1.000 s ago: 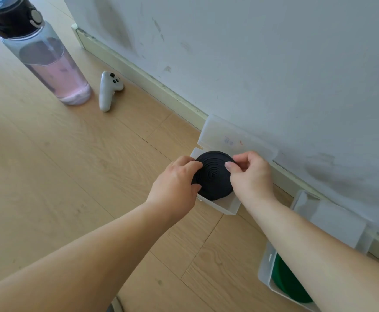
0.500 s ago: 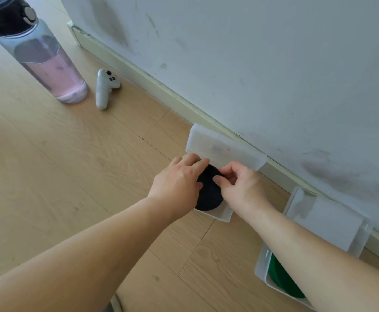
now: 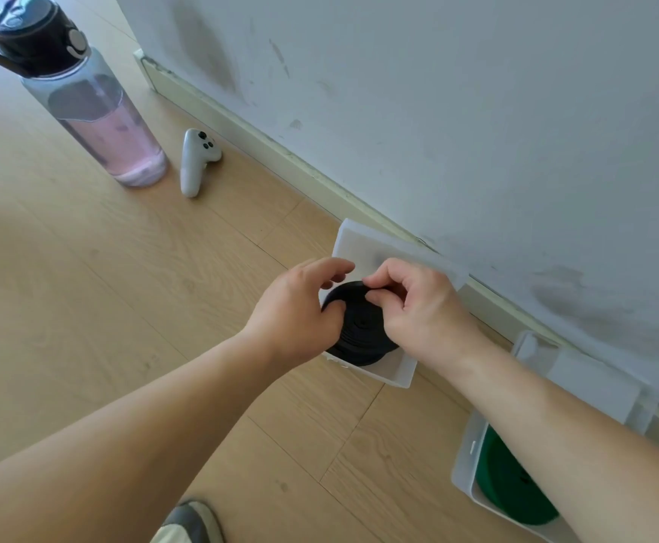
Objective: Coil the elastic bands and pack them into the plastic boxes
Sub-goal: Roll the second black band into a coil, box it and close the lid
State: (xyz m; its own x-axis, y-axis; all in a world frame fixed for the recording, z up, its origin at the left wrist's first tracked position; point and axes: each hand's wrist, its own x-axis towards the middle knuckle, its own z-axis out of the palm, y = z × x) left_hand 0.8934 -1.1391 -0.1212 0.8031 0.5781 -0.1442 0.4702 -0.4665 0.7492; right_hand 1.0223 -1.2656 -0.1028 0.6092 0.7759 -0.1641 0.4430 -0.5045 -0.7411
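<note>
Seating the black coiled band (image 3: pixel 361 327) into the open plastic box (image 3: pixel 400 376) on the floor by the wall.

Both hands are clamped on the coil: the left hand (image 3: pixel 296 311) pinches its left rim, the right hand (image 3: pixel 418 307) its top edge, and it sits partly inside the box, tilted. To do this well, the person should probably keep inward pressure so the turns cannot spring loose, level the coil, then press it flat before letting go. A green coil (image 3: pixel 510 491) already lies in the second box (image 3: pixel 463 464) nearby.
</note>
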